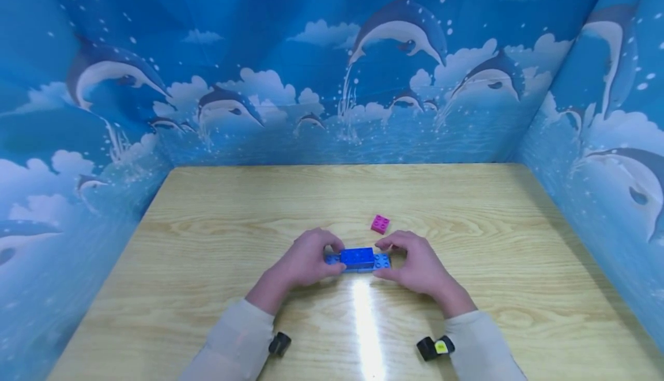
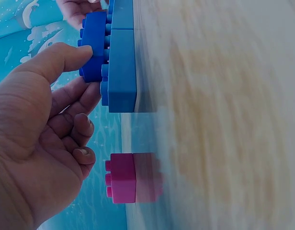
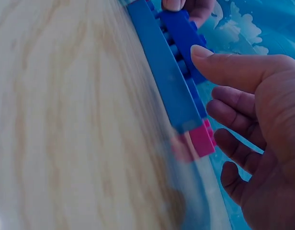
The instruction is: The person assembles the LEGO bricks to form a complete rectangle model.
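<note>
A dark blue brick point(image 1: 357, 258) lies lengthwise over the middle of two lighter blue bricks point(image 1: 382, 261), which stand end to end on the table. Studs of the lighter bricks point(image 2: 122, 72) show in the narrow gap beneath it. My left hand point(image 1: 313, 258) pinches the dark brick's left end, its thumb on the near side and fingers on the far side. At the opposite end, my right hand point(image 1: 417, 263) holds the same brick between thumb and forefinger; its other fingers curl loosely in the right wrist view.
A small pink brick point(image 1: 380, 223) sits on the wooden table point(image 1: 233, 214) behind the blue bricks, studs up. A dolphin-printed cloth point(image 1: 259, 98) encloses the table at the back and sides. Each wrist carries a small black camera mount point(image 1: 280, 344).
</note>
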`<state>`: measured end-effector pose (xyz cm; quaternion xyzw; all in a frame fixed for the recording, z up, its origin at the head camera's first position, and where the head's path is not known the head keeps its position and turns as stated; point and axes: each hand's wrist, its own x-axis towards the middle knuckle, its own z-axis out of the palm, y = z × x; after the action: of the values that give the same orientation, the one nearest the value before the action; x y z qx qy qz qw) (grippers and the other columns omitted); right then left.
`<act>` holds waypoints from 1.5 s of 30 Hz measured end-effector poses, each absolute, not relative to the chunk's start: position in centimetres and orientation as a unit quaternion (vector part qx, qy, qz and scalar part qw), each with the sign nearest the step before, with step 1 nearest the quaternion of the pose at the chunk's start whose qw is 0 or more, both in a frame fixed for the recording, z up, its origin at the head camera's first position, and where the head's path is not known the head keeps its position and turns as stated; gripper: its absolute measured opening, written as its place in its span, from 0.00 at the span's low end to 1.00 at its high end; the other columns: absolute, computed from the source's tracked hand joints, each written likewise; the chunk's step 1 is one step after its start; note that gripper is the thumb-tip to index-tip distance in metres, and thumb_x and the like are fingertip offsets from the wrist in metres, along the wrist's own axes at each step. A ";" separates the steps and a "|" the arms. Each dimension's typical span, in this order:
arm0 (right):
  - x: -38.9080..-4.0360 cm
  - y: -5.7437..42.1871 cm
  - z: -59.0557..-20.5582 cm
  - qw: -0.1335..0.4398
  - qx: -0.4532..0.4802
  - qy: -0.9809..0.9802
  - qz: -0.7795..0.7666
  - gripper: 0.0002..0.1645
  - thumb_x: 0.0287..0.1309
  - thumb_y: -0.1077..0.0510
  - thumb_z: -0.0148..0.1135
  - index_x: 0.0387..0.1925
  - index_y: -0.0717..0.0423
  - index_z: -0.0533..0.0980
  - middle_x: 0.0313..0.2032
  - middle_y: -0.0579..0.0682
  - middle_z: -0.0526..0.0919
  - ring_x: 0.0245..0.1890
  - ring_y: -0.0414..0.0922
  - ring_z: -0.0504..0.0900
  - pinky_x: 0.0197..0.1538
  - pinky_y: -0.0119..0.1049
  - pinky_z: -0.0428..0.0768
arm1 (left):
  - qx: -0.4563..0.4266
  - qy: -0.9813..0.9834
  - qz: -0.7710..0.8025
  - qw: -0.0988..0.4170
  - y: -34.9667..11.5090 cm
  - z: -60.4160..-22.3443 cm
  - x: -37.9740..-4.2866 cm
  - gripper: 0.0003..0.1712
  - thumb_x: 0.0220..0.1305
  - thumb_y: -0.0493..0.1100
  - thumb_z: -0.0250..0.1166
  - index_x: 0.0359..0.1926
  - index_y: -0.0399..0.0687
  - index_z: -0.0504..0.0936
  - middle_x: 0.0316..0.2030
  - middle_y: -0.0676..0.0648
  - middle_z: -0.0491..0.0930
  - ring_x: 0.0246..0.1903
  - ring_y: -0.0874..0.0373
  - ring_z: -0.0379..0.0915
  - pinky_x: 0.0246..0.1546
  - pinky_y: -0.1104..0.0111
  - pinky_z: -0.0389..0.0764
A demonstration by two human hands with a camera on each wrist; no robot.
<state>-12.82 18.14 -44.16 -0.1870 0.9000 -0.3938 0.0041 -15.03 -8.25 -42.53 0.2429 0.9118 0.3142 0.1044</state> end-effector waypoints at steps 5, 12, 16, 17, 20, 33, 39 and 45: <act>-13.0 17.1 -43.9 0.003 -0.207 0.895 -0.394 0.30 0.42 0.52 0.83 0.50 0.50 0.83 0.44 0.41 0.82 0.48 0.45 0.78 0.54 0.50 0.75 | 0.249 0.910 0.315 0.101 -8.4 -42.7 -15.1 0.18 0.54 0.50 0.76 0.45 0.51 0.86 0.40 0.57 0.82 0.44 0.60 0.75 0.49 0.62 0.76; -13.2 16.6 -43.9 0.002 -0.205 0.898 -0.389 0.24 0.46 0.54 0.81 0.48 0.49 0.84 0.41 0.39 0.82 0.45 0.44 0.79 0.50 0.47 0.77 | 0.252 0.908 0.318 0.102 -8.4 -42.6 -15.2 0.18 0.53 0.49 0.77 0.45 0.51 0.87 0.40 0.57 0.81 0.42 0.60 0.74 0.46 0.63 0.76; -13.3 16.6 -43.9 0.005 -0.200 0.899 -0.389 0.23 0.46 0.55 0.81 0.47 0.47 0.84 0.41 0.38 0.82 0.43 0.43 0.79 0.48 0.46 0.77 | 0.253 0.909 0.314 0.101 -8.3 -42.4 -15.3 0.18 0.53 0.49 0.77 0.45 0.50 0.87 0.40 0.57 0.82 0.42 0.60 0.74 0.46 0.63 0.76; -13.3 16.6 -43.9 0.005 -0.200 0.899 -0.389 0.23 0.46 0.54 0.81 0.47 0.47 0.84 0.40 0.38 0.82 0.43 0.43 0.78 0.48 0.45 0.77 | 0.253 0.910 0.313 0.101 -8.3 -42.4 -15.3 0.18 0.53 0.50 0.77 0.45 0.50 0.87 0.39 0.57 0.82 0.42 0.60 0.74 0.45 0.64 0.76; -13.4 16.6 -44.0 0.007 -0.198 0.901 -0.387 0.22 0.46 0.54 0.81 0.46 0.45 0.84 0.40 0.38 0.81 0.42 0.42 0.78 0.47 0.44 0.77 | 0.253 0.910 0.313 0.102 -8.3 -42.4 -15.3 0.18 0.53 0.50 0.77 0.45 0.50 0.87 0.39 0.57 0.81 0.41 0.61 0.74 0.44 0.64 0.76; -13.3 16.5 -44.0 0.008 -0.194 0.901 -0.389 0.22 0.44 0.56 0.82 0.44 0.44 0.84 0.38 0.38 0.81 0.41 0.41 0.78 0.47 0.44 0.77 | 0.225 0.915 0.314 0.120 -8.1 -42.1 -15.0 0.19 0.50 0.49 0.78 0.44 0.52 0.87 0.39 0.59 0.80 0.41 0.60 0.73 0.45 0.62 0.75; -13.3 16.5 -44.4 0.001 -0.196 0.903 -0.382 0.24 0.43 0.56 0.83 0.45 0.44 0.84 0.39 0.37 0.81 0.43 0.41 0.78 0.50 0.45 0.76 | 0.227 0.914 0.314 0.119 -8.1 -42.2 -14.9 0.19 0.50 0.48 0.79 0.44 0.52 0.86 0.39 0.59 0.80 0.43 0.60 0.73 0.47 0.62 0.75; -13.3 16.4 -44.7 0.002 -0.194 0.907 -0.374 0.27 0.38 0.55 0.84 0.44 0.42 0.83 0.39 0.37 0.80 0.42 0.41 0.77 0.50 0.44 0.76 | 0.233 0.914 0.309 0.119 -8.1 -42.3 -15.0 0.19 0.51 0.48 0.78 0.44 0.51 0.86 0.40 0.58 0.81 0.44 0.59 0.73 0.49 0.62 0.75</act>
<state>-13.32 16.35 -44.65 -0.1938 0.9068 -0.3743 0.0016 -14.95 -8.11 -42.34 0.2327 0.9144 0.3092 0.1192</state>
